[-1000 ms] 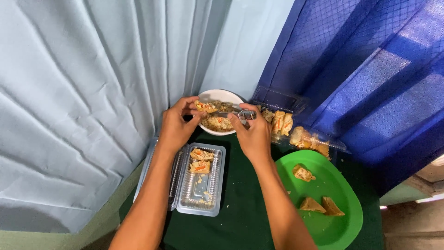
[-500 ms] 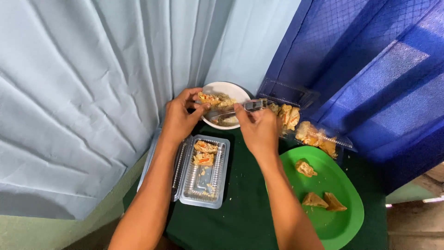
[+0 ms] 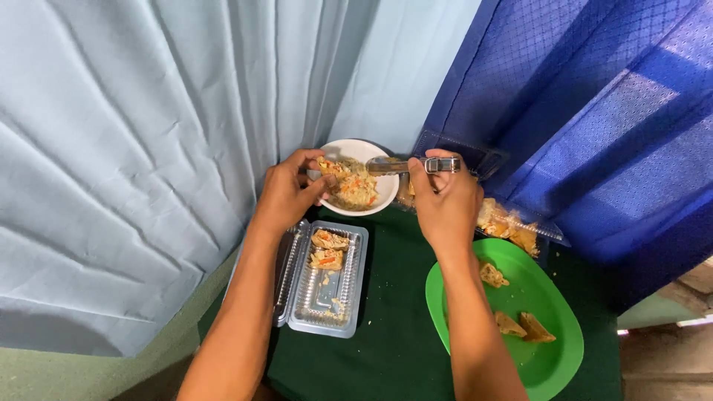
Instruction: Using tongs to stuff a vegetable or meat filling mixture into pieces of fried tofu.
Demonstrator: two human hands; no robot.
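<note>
My left hand (image 3: 288,194) pinches a small stuffed food piece (image 3: 327,165) at the left rim of a white bowl (image 3: 379,204) that holds a pale chopped filling with orange bits. In my right hand (image 3: 444,200) is a metal spoon (image 3: 397,165), its end over the bowl. Just below my left hand lies an open clear plastic container (image 3: 324,297) with two filled pieces (image 3: 327,248) at its far end.
A green plate (image 3: 549,349) with three fried pieces sits at the right. A clear plastic tray (image 3: 512,223) of fried pieces lies behind my right hand. Everything rests on a dark green cloth (image 3: 394,297). Pale grey curtain to the left, blue curtain to the right.
Both hands have stayed at the bowl. My right hand has lifted the spoon across the bowl's far side, and my left hand has turned the food piece at the rim.
</note>
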